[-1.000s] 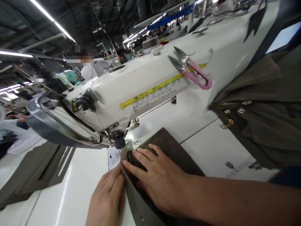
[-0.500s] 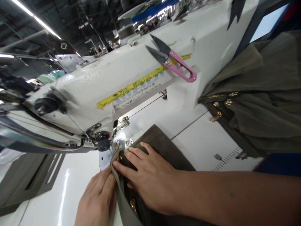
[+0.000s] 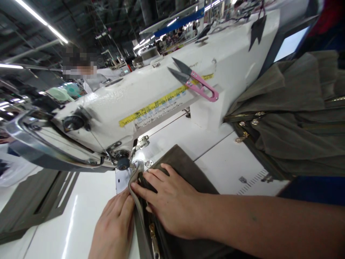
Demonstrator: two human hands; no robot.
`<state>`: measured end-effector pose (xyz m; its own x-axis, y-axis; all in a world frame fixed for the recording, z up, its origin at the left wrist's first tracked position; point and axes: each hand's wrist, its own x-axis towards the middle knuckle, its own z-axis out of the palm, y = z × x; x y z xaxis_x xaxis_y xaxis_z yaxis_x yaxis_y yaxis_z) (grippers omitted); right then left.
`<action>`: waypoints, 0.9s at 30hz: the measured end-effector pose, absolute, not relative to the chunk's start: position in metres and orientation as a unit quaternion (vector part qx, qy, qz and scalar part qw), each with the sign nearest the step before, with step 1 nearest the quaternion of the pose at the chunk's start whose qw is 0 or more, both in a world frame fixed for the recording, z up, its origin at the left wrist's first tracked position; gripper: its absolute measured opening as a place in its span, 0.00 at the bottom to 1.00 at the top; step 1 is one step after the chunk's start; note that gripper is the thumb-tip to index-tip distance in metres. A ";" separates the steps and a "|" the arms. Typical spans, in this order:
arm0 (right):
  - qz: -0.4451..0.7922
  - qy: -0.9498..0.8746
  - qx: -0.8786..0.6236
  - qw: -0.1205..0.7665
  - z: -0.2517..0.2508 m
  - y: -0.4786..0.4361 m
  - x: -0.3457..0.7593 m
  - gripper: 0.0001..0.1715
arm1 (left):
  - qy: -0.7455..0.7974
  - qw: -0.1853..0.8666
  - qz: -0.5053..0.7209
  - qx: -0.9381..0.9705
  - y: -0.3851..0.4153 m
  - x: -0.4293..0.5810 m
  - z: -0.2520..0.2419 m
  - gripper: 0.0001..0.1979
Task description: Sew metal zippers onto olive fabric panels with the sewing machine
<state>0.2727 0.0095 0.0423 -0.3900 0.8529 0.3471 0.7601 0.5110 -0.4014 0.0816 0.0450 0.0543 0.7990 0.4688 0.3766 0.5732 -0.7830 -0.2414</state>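
An olive-green zippered fabric piece (image 3: 185,163) lies on the sewing machine bed, its raised edge strip running up to the presser-foot area of the sewing machine (image 3: 161,82). Along that edge shows a dark zipper with a gold zipper pull (image 3: 154,241). My left hand (image 3: 114,219) is closed at the left side of the edge strip, fingers together, fingertips partly hidden behind the cloth. On top of the fabric my right hand (image 3: 167,201) lies flat with fingers spread, index fingertip touching the strip. The needle point cannot be made out.
Pink-handled thread snips (image 3: 198,82) rest against the machine arm. More olive fabric with gold zippers (image 3: 291,115) is heaped at right. Flat olive panels with slots (image 3: 35,201) lie at left. A person (image 3: 93,81) is behind the machine.
The camera view has shifted slightly, bringing a person behind the machine into sight. More of the gold zipper pull shows now. Both hands keep nearly the same place on the fabric.
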 end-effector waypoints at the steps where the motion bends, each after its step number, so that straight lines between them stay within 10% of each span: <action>1: 0.088 -0.828 -0.486 0.264 0.042 0.009 0.273 0.26 | -0.280 0.176 -0.149 -0.932 0.045 0.082 0.054 0.15; 27: 0.017 -0.889 -0.429 0.156 0.040 0.004 0.271 0.30 | -0.345 0.102 -0.156 -0.920 0.025 0.085 0.043 0.18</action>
